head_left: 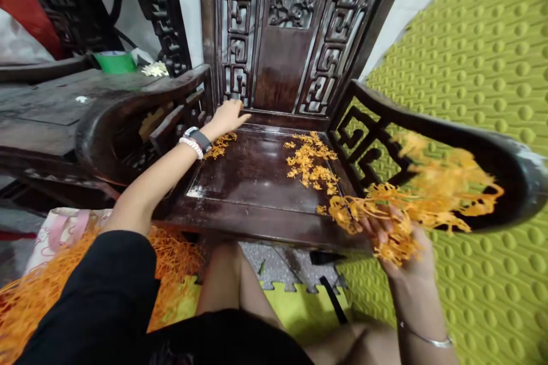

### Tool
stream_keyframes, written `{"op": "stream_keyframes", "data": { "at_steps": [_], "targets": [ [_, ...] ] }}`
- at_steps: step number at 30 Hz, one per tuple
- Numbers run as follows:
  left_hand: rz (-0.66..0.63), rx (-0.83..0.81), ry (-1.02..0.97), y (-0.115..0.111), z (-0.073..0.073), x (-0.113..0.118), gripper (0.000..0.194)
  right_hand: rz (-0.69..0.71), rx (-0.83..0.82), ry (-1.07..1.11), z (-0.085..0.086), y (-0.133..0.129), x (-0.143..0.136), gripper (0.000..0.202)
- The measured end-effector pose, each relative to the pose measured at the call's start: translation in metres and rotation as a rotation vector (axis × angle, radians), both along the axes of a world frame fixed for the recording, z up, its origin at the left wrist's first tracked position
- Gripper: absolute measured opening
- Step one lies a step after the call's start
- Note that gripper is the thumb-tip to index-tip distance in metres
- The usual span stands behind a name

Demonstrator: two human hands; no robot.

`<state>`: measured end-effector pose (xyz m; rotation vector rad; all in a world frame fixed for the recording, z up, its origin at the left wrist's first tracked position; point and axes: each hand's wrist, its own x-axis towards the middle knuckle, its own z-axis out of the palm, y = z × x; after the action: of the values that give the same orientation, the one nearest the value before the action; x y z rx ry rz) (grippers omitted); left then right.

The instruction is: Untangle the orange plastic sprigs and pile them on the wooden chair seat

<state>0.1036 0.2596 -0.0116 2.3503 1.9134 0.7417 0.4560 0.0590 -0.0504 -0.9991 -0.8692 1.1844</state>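
A carved dark wooden chair [257,174] faces me. Over the back left of its seat reaches my left hand [229,115], thumb apart from the other fingers and nothing visible in it. Beneath that wrist lie small orange pieces [220,145]; more orange pieces [310,159] are scattered along the right side of the seat. At the seat's front right corner, my right hand [400,245] is closed around a loose bunch of orange strands [445,188], which spreads over the right armrest and is partly blurred.
Orange strands [175,256] are heaped at the lower left beside a white and pink bag [64,234]. A dark side table [38,108] at the left bears a green tape roll [115,61] and pale pieces [154,69]. Yellow-green bumpy matting [483,68] covers the right.
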Motion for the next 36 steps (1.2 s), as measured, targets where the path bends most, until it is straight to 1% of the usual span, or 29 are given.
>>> {"op": "stream_keyframes", "data": {
  "at_steps": [2, 3, 5, 7, 9, 10, 12, 13, 14, 15, 16, 17, 19, 21, 22, 23, 24, 25, 26, 27, 28, 29, 30, 31, 33, 34, 36],
  "targets": [
    [-0.269, -0.028, 0.059, -0.035, 0.000, 0.020, 0.045, -0.063, -0.025, -0.005, -0.011, -0.012, 0.001, 0.040],
    [-0.377, -0.050, 0.082, -0.056, -0.003, 0.031, 0.047, -0.086, -0.037, -0.005, -0.016, -0.017, 0.000, 0.039],
    [-0.541, -0.097, 0.127, -0.097, -0.016, 0.055, 0.047, -0.124, -0.025, 0.019, -0.024, -0.029, -0.005, 0.034],
    [-0.667, -0.118, 0.169, -0.132, -0.039, 0.080, 0.046, -0.157, 0.023, 0.044, -0.032, -0.042, -0.012, 0.031],
    [-0.802, -0.109, 0.204, -0.152, -0.067, 0.108, 0.050, -0.207, 0.073, 0.058, -0.040, -0.057, -0.018, 0.032],
    [-0.869, -0.102, 0.219, -0.156, -0.081, 0.123, 0.052, -0.226, 0.079, 0.061, -0.044, -0.065, -0.020, 0.033],
    [-0.951, -0.129, 0.230, -0.154, -0.106, 0.152, 0.057, -0.246, 0.053, 0.088, -0.051, -0.081, -0.025, 0.035],
    [-0.951, -0.168, 0.209, -0.148, -0.115, 0.165, 0.059, -0.240, 0.027, 0.109, -0.055, -0.090, -0.027, 0.036],
    [-0.926, -0.211, 0.177, -0.140, -0.121, 0.177, 0.060, -0.223, -0.003, 0.128, -0.059, -0.098, -0.028, 0.037],
    [-0.885, -0.247, 0.135, -0.131, -0.124, 0.186, 0.061, -0.196, -0.034, 0.140, -0.062, -0.105, -0.029, 0.036],
    [-0.834, -0.270, 0.088, -0.120, -0.123, 0.193, 0.062, -0.163, -0.067, 0.137, -0.065, -0.112, -0.029, 0.036],
    [-0.777, -0.278, 0.040, -0.110, -0.119, 0.198, 0.064, -0.136, -0.097, 0.119, -0.068, -0.119, -0.027, 0.036],
    [-0.679, -0.259, -0.047, -0.096, -0.104, 0.200, 0.064, -0.107, -0.135, 0.062, -0.075, -0.128, -0.021, 0.036],
    [-0.614, -0.245, -0.156, -0.094, -0.083, 0.196, 0.058, -0.113, -0.143, 0.029, -0.080, -0.132, -0.014, 0.037],
    [-0.611, -0.251, -0.213, -0.101, -0.073, 0.192, 0.054, -0.115, -0.141, 0.025, -0.082, -0.133, -0.012, 0.037],
    [-0.633, -0.270, -0.266, -0.114, -0.064, 0.188, 0.051, -0.113, -0.140, 0.024, -0.083, -0.132, -0.011, 0.036],
    [-0.680, -0.303, -0.310, -0.131, -0.058, 0.183, 0.052, -0.113, -0.142, 0.018, -0.084, -0.131, -0.013, 0.036],
    [-0.751, -0.344, -0.343, -0.154, -0.054, 0.179, 0.052, -0.118, -0.145, 0.003, -0.084, -0.130, -0.017, 0.036],
    [-0.827, -0.389, -0.376, -0.179, -0.054, 0.174, 0.052, -0.128, -0.150, -0.011, -0.084, -0.128, -0.022, 0.037],
    [-0.895, -0.425, -0.392, -0.206, -0.058, 0.170, 0.048, -0.124, -0.156, -0.030, -0.083, -0.127, -0.029, 0.037],
    [-0.942, -0.443, -0.428, -0.232, -0.064, 0.166, 0.058, -0.106, -0.164, -0.049, -0.082, -0.126, -0.035, 0.038],
    [-0.909, -0.437, -0.527, -0.257, -0.073, 0.163, 0.079, -0.071, -0.172, -0.067, -0.081, -0.125, -0.042, 0.039],
    [-0.761, -0.383, -0.596, -0.278, -0.084, 0.160, 0.078, -0.013, -0.184, -0.082, -0.080, -0.125, -0.047, 0.042],
    [-0.657, -0.373, -0.673, -0.294, -0.095, 0.158, 0.071, 0.059, -0.202, -0.094, -0.079, -0.126, -0.050, 0.045],
    [-0.425, -0.402, -0.893, -0.313, -0.115, 0.154, 0.048, 0.177, -0.239, -0.126, -0.079, -0.131, -0.050, 0.051],
    [-0.315, -0.433, -1.015, -0.317, -0.123, 0.150, 0.039, 0.178, -0.250, -0.137, -0.080, -0.134, -0.046, 0.053],
    [-0.129, -0.465, -1.211, -0.317, -0.132, 0.140, 0.030, 0.086, -0.263, -0.144, -0.084, -0.142, -0.034, 0.055]
  ]
}}
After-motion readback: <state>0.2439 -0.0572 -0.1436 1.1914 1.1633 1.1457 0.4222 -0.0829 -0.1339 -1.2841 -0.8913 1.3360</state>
